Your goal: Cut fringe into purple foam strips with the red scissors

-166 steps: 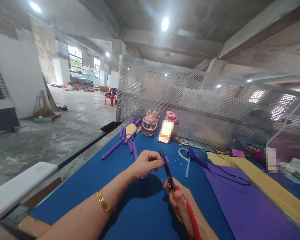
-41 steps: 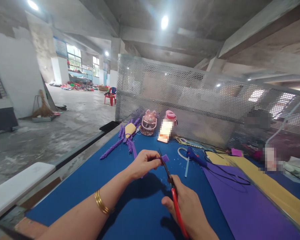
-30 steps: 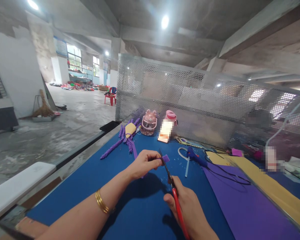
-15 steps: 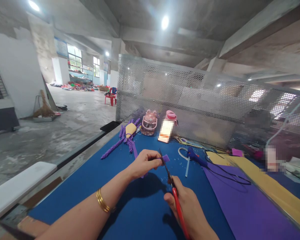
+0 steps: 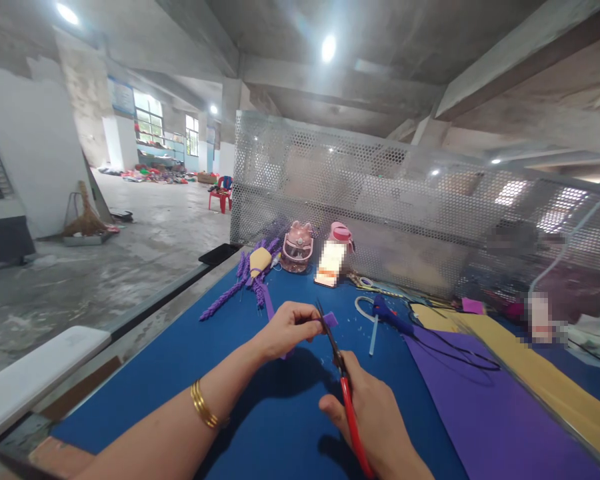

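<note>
A small purple piece, felt or foam by its look, is pinched in my left hand, with its end sticking out past the fingertips. My right hand grips a pair of scissors with red handles. The dark blades lie across the purple piece, close by my left fingertips. Below and behind the left hand, a purple strip runs on over the blue table. Beyond the hands lies a bundle of purple braided stems around a yellow piece.
A blue glue gun with its cord lies right of the hands, near purple sheets and yellow sheets. A lit phone, a pink cap and a pink bottle stand before the perforated metal screen.
The scissors and my right hand have shifted slightly left, with the blades still at the purple piece. My left hand keeps its pinch in nearly the same place.
</note>
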